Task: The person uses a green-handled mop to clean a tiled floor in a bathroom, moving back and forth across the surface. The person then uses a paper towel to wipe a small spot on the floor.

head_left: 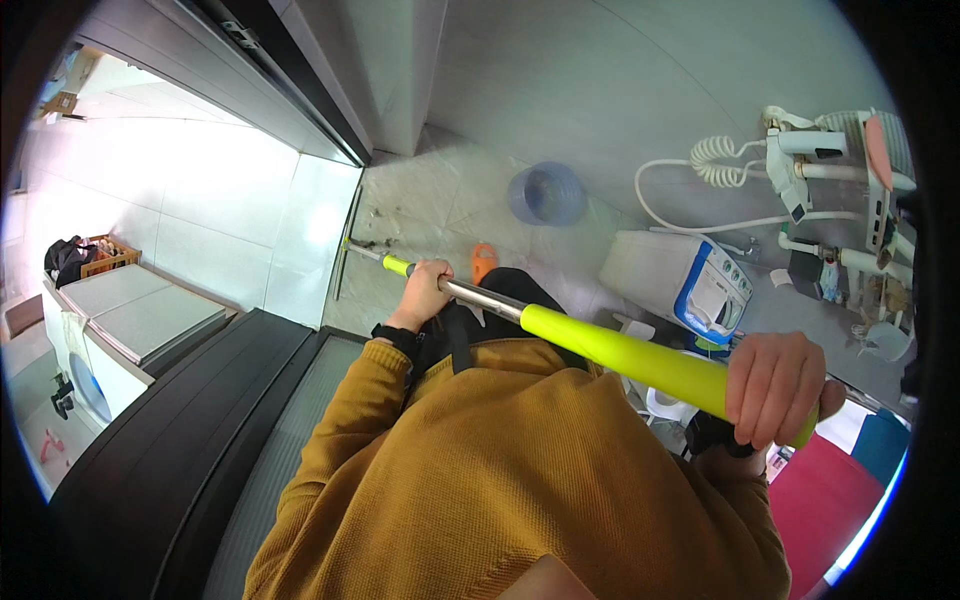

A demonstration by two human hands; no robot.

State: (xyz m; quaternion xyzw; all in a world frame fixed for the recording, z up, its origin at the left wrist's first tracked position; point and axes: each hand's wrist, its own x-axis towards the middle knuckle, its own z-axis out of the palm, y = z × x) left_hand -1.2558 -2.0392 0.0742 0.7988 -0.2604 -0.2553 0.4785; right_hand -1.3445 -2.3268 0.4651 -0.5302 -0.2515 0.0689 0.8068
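Both my hands hold a telescopic pole [615, 349] with a lime-green foam grip and a metal shaft. My left hand [427, 292] closes around the metal shaft, just above a small green collar. Near the butt end, my right hand [776, 390] wraps the thick green grip. The pole slants away to the left, down to the tiled floor [427, 202] beside the door track. Its far end is small there; dark debris or hair lies next to it. An orange slipper [484, 262] shows in front of my dark trousers.
A translucent blue bucket [546, 195] stands on the floor near the wall. To the right are a white and blue appliance [679, 285], white hoses and pipes. A dark door frame [277, 67] and threshold lie left. Beyond stands a white washing machine [94, 375] beside a cabinet.
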